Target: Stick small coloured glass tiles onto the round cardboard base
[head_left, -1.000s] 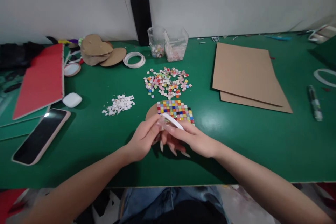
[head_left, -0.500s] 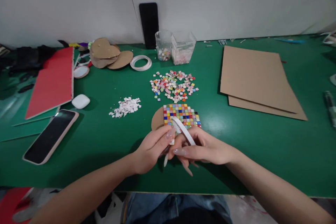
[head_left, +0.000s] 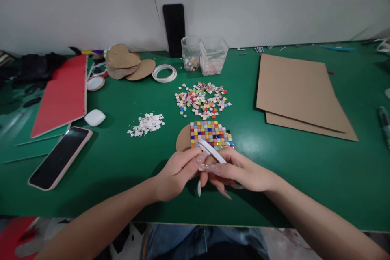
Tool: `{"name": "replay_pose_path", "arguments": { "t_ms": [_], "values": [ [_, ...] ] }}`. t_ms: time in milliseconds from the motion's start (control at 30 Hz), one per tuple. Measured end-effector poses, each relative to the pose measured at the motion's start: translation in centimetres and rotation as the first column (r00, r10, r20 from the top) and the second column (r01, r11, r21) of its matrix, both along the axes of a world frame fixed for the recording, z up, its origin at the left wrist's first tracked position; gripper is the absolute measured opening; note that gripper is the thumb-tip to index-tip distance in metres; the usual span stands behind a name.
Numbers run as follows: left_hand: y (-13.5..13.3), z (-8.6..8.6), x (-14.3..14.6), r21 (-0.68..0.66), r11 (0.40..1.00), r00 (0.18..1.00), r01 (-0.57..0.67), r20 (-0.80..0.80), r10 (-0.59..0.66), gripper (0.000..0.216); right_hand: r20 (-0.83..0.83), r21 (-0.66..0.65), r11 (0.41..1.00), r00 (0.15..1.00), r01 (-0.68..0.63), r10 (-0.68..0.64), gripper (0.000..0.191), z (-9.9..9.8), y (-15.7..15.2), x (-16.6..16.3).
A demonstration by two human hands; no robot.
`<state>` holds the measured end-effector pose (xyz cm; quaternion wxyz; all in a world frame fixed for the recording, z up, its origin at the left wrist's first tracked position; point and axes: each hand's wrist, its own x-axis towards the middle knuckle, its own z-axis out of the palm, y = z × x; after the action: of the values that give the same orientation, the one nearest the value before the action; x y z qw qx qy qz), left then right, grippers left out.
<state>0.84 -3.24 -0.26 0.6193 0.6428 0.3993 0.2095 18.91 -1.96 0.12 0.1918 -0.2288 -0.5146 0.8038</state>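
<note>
My left hand (head_left: 178,172) and my right hand (head_left: 237,172) meet fingertip to fingertip low over the green table (head_left: 122,162). Between them they pinch a white tape roll (head_left: 212,151), seen edge-on. My left fingers press at its near end. Just beyond the hands lies a brown cardboard piece (head_left: 183,139) partly covered by a grid of small coloured tiles (head_left: 211,133). A loose heap of coloured tiles (head_left: 201,100) lies further back. A small pile of white scraps (head_left: 146,123) sits to the left.
Two clear cups (head_left: 204,55) with tiles stand at the back beside a black phone (head_left: 174,28) leaning on the wall. Cardboard sheets (head_left: 300,91) lie right. A phone (head_left: 61,156), white earbud case (head_left: 94,117), red board (head_left: 61,95), cardboard cut-outs (head_left: 128,63) and another tape ring (head_left: 164,73) lie left.
Both hands have stayed together on the tape roll and shifted slightly toward me; the roll now tilts lower. The camera has panned a little, so the table contents sit further right and lower.
</note>
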Motion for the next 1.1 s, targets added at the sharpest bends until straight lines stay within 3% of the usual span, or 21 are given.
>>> {"name": "replay_pose_path", "arguments": {
  "t_ms": [467,600,733,800,933,1033,1100],
  "values": [
    [0.13,0.16,0.22,0.132,0.991,0.999,-0.022,-0.032,0.026,0.038,0.022,0.029,0.999,0.999,0.040,-0.041,0.027,-0.39,-0.21,-0.08],
    [-0.09,-0.16,0.39,0.258,0.956,0.987,-0.143,-0.032,0.156,0.031,0.045,0.083,0.986,0.988,0.142,-0.146,0.022,-0.44,-0.23,-0.23],
    [-0.29,-0.32,0.12,0.412,0.868,0.948,-0.277,-0.031,0.317,0.029,0.081,0.161,0.968,0.975,0.191,-0.206,0.024,-0.48,-0.16,-0.39],
    [-0.22,-0.21,-0.10,0.477,0.848,0.953,-0.231,-0.063,0.296,0.029,0.104,0.188,0.959,0.967,0.210,-0.232,0.023,-0.60,-0.16,-0.42],
    [0.12,-0.17,-0.30,0.619,0.786,0.972,-0.007,-0.180,0.150,0.018,0.167,0.275,0.933,0.944,0.231,-0.283,0.019,-0.82,-0.30,-0.42],
    [0.31,-0.48,-0.25,0.721,0.689,0.955,0.074,-0.250,0.158,0.011,0.208,0.418,0.886,0.928,0.202,-0.309,0.018,-0.78,-0.32,-0.44],
    [0.39,-0.66,-0.19,0.742,0.661,0.939,0.113,-0.297,0.172,0.009,0.234,0.522,0.836,0.913,0.171,-0.333,0.021,-0.70,-0.24,-0.47]
  ]
}}
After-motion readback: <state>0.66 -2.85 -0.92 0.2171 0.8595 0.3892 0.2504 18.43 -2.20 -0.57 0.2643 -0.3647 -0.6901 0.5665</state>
